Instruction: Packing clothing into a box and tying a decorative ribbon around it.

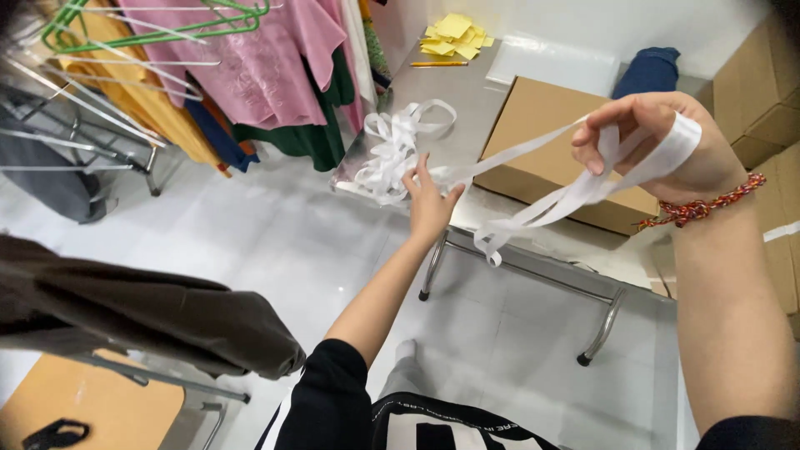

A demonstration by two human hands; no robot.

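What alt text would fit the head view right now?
Right hand holds white ribbon looped around its fingers, while left hand grips the strand near a ribbon pile on a metal table. A cardboard box sits alongside; garments hang at left.

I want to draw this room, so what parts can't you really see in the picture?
- White ribbon: its far end is lost in the tangled heap; head view.
- Right hand: the palm faces away, ribbon wraps it.
- Cardboard box: closed, so its contents are hidden.
- Yellow paper notes: too small to tell any writing.
- Clothes on hangers: cut off by the top edge.
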